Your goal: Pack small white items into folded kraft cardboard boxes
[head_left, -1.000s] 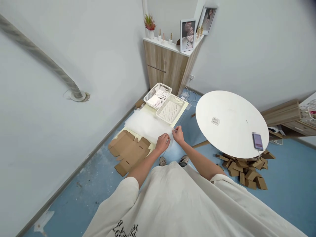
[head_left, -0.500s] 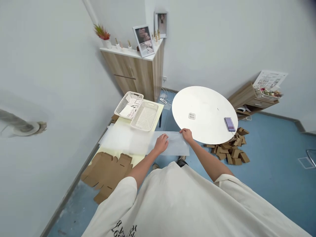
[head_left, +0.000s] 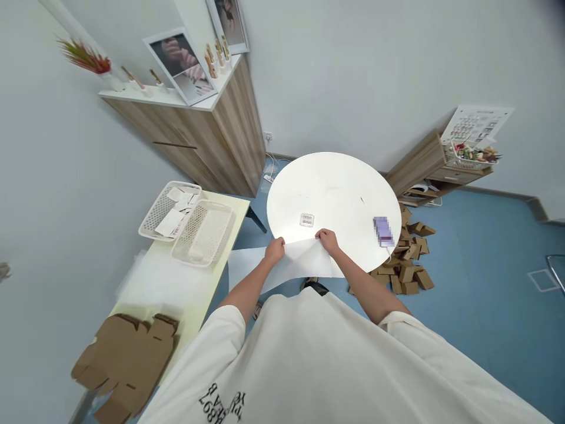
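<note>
A thin white sheet (head_left: 302, 259), slightly see-through, stretches between my two hands at the near edge of the round white table (head_left: 331, 174). My left hand (head_left: 275, 251) is closed on its upper edge, and the sheet's left end hangs over the gap between the tables. Farther right, my right hand (head_left: 327, 241) pinches the same edge above the tabletop. Just beyond the sheet lies a small clear case (head_left: 307, 220); its contents are too small to make out. More thin white sheets (head_left: 163, 274) lie on the pale yellow table (head_left: 241, 206) at left.
Two white plastic baskets, one with papers (head_left: 154, 215) and one nearer (head_left: 203, 232), stand on the yellow table. Flat brown cardboard (head_left: 128, 359) overhangs its near end. A blurred purple object (head_left: 383, 231) with a cable lies on the round table. Small brown boxes (head_left: 410, 271) are heaped on the floor.
The sheet has come off the yellow table and over to the round table. My left hand has gone from lying flat on it to gripping its edge. The view has turned right.
</note>
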Action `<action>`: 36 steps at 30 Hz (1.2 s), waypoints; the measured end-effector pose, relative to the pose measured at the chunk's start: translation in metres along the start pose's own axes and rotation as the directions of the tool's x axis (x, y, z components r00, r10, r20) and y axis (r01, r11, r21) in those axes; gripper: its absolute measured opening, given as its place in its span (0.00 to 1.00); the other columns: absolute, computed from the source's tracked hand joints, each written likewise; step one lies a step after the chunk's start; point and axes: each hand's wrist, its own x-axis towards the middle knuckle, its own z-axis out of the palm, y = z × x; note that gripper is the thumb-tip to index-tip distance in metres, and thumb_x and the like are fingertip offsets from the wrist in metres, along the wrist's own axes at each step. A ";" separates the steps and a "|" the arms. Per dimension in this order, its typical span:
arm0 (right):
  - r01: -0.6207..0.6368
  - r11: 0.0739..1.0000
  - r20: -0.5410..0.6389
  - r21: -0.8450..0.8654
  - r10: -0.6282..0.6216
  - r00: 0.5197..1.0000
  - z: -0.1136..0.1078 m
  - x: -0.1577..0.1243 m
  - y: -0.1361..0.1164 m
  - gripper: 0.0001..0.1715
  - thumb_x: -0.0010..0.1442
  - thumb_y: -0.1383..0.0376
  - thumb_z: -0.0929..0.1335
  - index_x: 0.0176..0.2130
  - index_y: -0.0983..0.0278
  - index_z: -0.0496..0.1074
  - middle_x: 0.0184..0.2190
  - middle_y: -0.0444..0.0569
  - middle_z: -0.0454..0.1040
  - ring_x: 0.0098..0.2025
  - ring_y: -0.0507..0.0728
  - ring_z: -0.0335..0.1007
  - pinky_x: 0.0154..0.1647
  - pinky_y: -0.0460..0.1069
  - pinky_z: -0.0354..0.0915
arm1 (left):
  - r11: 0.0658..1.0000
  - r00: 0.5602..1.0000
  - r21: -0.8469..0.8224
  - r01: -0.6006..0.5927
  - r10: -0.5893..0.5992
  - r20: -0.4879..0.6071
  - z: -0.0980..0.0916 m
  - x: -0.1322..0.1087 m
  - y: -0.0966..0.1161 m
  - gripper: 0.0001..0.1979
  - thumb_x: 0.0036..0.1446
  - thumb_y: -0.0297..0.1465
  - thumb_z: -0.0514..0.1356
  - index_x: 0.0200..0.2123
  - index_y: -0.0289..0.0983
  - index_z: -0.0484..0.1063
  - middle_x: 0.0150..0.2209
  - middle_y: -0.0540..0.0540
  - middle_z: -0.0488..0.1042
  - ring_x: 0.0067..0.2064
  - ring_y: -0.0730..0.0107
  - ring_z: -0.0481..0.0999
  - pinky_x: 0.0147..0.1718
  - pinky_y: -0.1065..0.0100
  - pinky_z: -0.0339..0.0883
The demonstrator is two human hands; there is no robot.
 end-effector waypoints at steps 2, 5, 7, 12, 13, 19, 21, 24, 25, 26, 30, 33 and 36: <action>-0.001 1.000 0.006 -0.023 0.002 1.000 -0.028 0.018 0.007 0.15 0.47 0.65 0.59 0.26 0.61 0.74 0.31 0.46 0.77 0.35 0.56 0.69 0.39 0.48 0.63 | 1.000 0.999 0.022 0.003 -0.002 -0.041 0.000 0.022 0.027 0.13 0.64 0.24 0.49 0.44 0.41 0.71 0.44 0.43 0.76 0.45 0.60 0.75 0.42 0.64 0.67; -0.025 0.997 0.029 -0.080 0.028 0.999 -0.064 0.039 0.021 0.16 0.48 0.67 0.59 0.28 0.61 0.75 0.29 0.45 0.75 0.32 0.56 0.68 0.36 0.49 0.63 | 0.997 0.985 0.067 -0.030 0.041 -0.168 -0.004 0.055 0.069 0.14 0.65 0.24 0.48 0.47 0.40 0.70 0.46 0.41 0.74 0.47 0.58 0.75 0.46 0.61 0.66; -0.040 0.994 0.048 -0.105 0.045 0.998 -0.081 0.047 0.033 0.18 0.50 0.68 0.59 0.31 0.60 0.77 0.32 0.45 0.76 0.33 0.56 0.69 0.36 0.49 0.65 | 0.993 0.976 0.094 -0.067 0.084 -0.200 -0.008 0.079 0.096 0.15 0.64 0.23 0.50 0.50 0.39 0.69 0.48 0.40 0.73 0.50 0.57 0.74 0.50 0.59 0.65; -0.024 0.992 0.042 -0.127 0.029 0.999 -0.102 0.051 0.065 0.20 0.54 0.71 0.61 0.40 0.59 0.78 0.48 0.47 0.76 0.47 0.57 0.72 0.49 0.51 0.67 | 0.971 0.968 0.133 -0.201 0.217 -0.127 -0.005 0.133 0.148 0.20 0.61 0.22 0.51 0.56 0.37 0.67 0.54 0.37 0.71 0.55 0.53 0.71 0.55 0.55 0.64; -0.027 0.992 0.055 -0.127 0.034 0.998 -0.104 0.050 0.071 0.20 0.54 0.71 0.62 0.42 0.59 0.77 0.49 0.47 0.76 0.47 0.57 0.72 0.50 0.51 0.67 | 0.962 0.963 0.135 -0.237 0.252 -0.099 -0.002 0.142 0.156 0.22 0.60 0.22 0.51 0.57 0.37 0.67 0.55 0.37 0.70 0.56 0.53 0.70 0.56 0.54 0.63; -0.023 0.974 0.113 -0.227 0.050 0.992 -0.115 0.033 0.093 0.22 0.56 0.71 0.65 0.51 0.58 0.67 0.47 0.51 0.74 0.42 0.57 0.72 0.41 0.50 0.67 | 0.889 0.894 0.096 -0.448 0.445 0.058 0.027 0.186 0.206 0.31 0.52 0.16 0.52 0.60 0.35 0.66 0.59 0.37 0.68 0.60 0.55 0.69 0.61 0.54 0.61; -0.042 0.967 0.135 -0.253 0.078 0.988 -0.119 0.029 0.093 0.20 0.58 0.70 0.64 0.50 0.58 0.63 0.41 0.48 0.74 0.36 0.56 0.70 0.34 0.48 0.64 | 0.859 0.860 0.069 -0.507 0.500 0.099 0.037 0.197 0.224 0.32 0.51 0.15 0.51 0.60 0.35 0.66 0.60 0.38 0.69 0.61 0.56 0.69 0.62 0.55 0.61; -0.095 0.958 0.117 -0.271 0.131 0.984 -0.123 0.027 0.090 0.17 0.59 0.69 0.62 0.48 0.57 0.60 0.32 0.43 0.71 0.30 0.55 0.65 0.29 0.47 0.58 | 0.805 0.797 0.015 -0.593 0.584 0.152 0.048 0.211 0.247 0.32 0.51 0.15 0.50 0.60 0.34 0.66 0.62 0.39 0.67 0.64 0.60 0.65 0.64 0.58 0.59; -0.113 0.955 0.102 -0.275 0.146 0.984 -0.123 0.027 0.089 0.15 0.60 0.69 0.62 0.47 0.57 0.59 0.30 0.42 0.69 0.29 0.55 0.64 0.28 0.46 0.56 | 0.787 0.777 0.000 -0.616 0.608 0.164 0.049 0.215 0.254 0.32 0.51 0.14 0.50 0.60 0.34 0.66 0.64 0.39 0.65 0.65 0.60 0.63 0.65 0.58 0.58; -0.130 0.951 0.090 -0.280 0.161 0.983 -0.123 0.028 0.089 0.14 0.60 0.69 0.62 0.46 0.57 0.58 0.28 0.41 0.68 0.28 0.55 0.64 0.28 0.46 0.55 | 0.772 0.760 -0.012 -0.635 0.627 0.172 0.049 0.218 0.259 0.33 0.51 0.14 0.50 0.60 0.35 0.66 0.66 0.40 0.62 0.67 0.60 0.61 0.65 0.57 0.58; -0.188 0.928 0.083 -0.321 0.225 0.971 -0.120 0.032 0.089 0.11 0.62 0.65 0.65 0.43 0.57 0.57 0.28 0.41 0.67 0.28 0.55 0.63 0.28 0.47 0.55 | 0.745 0.731 -0.017 -0.667 0.660 0.174 0.039 0.218 0.263 0.34 0.51 0.15 0.51 0.61 0.39 0.65 0.72 0.43 0.49 0.67 0.53 0.61 0.63 0.49 0.61; -0.204 0.885 0.028 -0.420 0.237 0.971 -0.117 0.032 0.089 0.12 0.63 0.59 0.66 0.44 0.58 0.59 0.32 0.44 0.69 0.31 0.57 0.64 0.31 0.48 0.56 | 0.771 0.764 -0.002 -0.636 0.631 0.136 0.032 0.202 0.247 0.31 0.53 0.16 0.51 0.60 0.39 0.66 0.70 0.41 0.54 0.64 0.53 0.66 0.61 0.49 0.63; -0.147 0.808 -0.109 -0.570 0.104 0.989 -0.114 0.032 0.084 0.13 0.64 0.57 0.66 0.44 0.60 0.62 0.42 0.53 0.69 0.40 0.61 0.64 0.38 0.52 0.59 | 0.815 0.816 0.051 -0.577 0.574 0.068 0.035 0.174 0.218 0.27 0.57 0.18 0.51 0.59 0.38 0.65 0.66 0.37 0.58 0.63 0.55 0.65 0.60 0.53 0.62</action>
